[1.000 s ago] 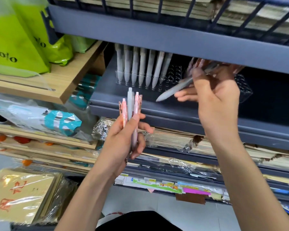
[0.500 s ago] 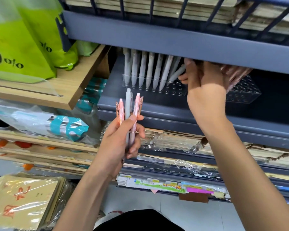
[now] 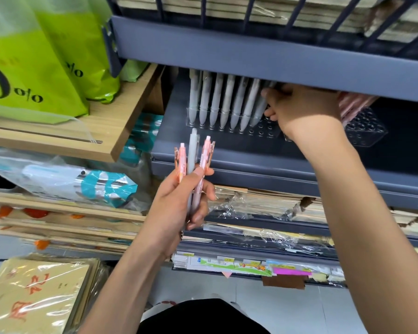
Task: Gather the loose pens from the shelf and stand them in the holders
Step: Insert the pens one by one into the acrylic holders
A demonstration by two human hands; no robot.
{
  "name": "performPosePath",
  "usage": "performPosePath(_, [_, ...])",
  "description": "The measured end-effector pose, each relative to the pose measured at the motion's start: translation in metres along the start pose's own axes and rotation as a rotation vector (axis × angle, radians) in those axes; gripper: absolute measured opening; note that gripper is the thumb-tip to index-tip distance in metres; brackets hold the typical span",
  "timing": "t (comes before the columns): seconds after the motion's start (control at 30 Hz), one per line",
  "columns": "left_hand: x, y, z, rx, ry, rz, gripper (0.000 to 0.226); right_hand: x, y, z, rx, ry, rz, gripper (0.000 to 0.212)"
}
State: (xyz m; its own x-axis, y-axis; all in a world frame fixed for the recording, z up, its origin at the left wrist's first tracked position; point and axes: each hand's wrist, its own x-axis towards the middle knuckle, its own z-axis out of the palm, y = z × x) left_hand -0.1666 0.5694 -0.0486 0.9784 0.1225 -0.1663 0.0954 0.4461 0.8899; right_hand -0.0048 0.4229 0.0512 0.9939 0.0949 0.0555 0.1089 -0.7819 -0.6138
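**Grey pen now stands in the holder**

A second ago the right hand (image 3: pixel 302 112) held a grey pen (image 3: pixel 258 112) in the air. Now its grip pinches that pen near the top, with the tip down in the clear holder (image 3: pixel 227 128). The pen leans beside the row of grey pens (image 3: pixel 215 100), just left of the grip. Below and to the left, the left hand (image 3: pixel 176 206) still clamps three pens (image 3: pixel 193 155).

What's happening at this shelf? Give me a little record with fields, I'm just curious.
Place: grey metal shelf of stationery
Left hand: holds three loose pens upright, two pink, one grey
Right hand: pinches the rightmost grey pen in the row
Clear plastic pen holder: grey pens standing, some holes free
Task state: three pens not yet placed
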Motion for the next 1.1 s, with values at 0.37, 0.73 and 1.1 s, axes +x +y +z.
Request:
performPosePath(0.37, [-0.001, -0.003, 0.008, 0.018, -0.029, -0.002, 0.029, -0.008, 0.002, -0.002, -0.260, 0.045, -0.107, 0.027])
performPosePath(0.73, [-0.007, -0.015, 0.020, 0.015, -0.015, 0.052, 0.015, -0.011, 0.012, -0.008, -0.148, 0.021, -0.183, 0.033])
performPosePath(1.1, [-0.011, -0.035, 0.065, 0.011, -0.047, 0.113, 0.016, -0.080, 0.067, -0.023, 0.624, -0.445, -0.167, 0.013])
